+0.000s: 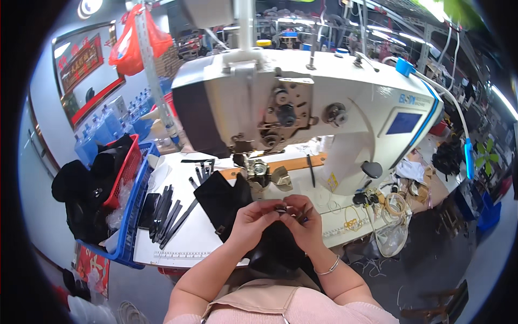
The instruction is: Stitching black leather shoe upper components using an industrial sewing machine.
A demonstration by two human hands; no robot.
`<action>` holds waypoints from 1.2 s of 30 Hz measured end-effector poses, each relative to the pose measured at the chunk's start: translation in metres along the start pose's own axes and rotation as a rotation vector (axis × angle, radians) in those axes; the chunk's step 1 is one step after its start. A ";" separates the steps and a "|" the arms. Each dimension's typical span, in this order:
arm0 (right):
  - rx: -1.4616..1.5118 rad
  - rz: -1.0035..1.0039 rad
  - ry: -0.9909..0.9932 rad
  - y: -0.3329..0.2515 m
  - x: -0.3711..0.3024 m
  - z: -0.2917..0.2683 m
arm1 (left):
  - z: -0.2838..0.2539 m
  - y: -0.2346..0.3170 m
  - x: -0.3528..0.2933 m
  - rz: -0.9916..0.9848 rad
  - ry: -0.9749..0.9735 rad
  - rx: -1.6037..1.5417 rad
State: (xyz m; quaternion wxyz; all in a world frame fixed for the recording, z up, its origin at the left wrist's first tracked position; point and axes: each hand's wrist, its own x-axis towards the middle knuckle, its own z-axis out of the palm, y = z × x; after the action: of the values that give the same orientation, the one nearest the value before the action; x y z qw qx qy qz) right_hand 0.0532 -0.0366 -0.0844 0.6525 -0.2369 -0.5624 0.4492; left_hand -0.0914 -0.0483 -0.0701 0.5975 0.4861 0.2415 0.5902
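Observation:
My left hand and my right hand meet in front of the sewing machine, fingertips pinched together. Between them is a small dark piece with a shiny spot; its kind is too small to make out. Black material, which looks like part of a bag, hangs below and between my hands. Left of my left hand lies a flat black panel with a small buckle at its lower edge. Just beyond my fingers are the machine's needle area and metal fittings.
Black strips and a dark phone-like slab lie on the white table. At left, a blue basket and a red basket hold black goods. Tape rolls and scraps clutter the right side.

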 end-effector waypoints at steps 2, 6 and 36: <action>-0.125 0.062 -0.097 0.000 0.000 0.001 | -0.011 0.007 -0.008 -0.012 0.027 -0.046; -0.427 -0.010 -0.252 -0.019 0.004 0.017 | -0.020 0.025 -0.025 0.058 0.150 0.095; -0.976 -0.223 -0.276 -0.036 0.010 0.040 | -0.062 0.049 -0.057 0.031 0.102 -0.464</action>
State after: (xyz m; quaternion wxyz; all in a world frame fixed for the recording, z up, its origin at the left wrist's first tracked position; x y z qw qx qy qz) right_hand 0.0269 -0.0536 -0.0398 0.4298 -0.3908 -0.8091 0.0894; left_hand -0.1788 -0.0920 -0.0697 0.6711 0.3089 0.1220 0.6629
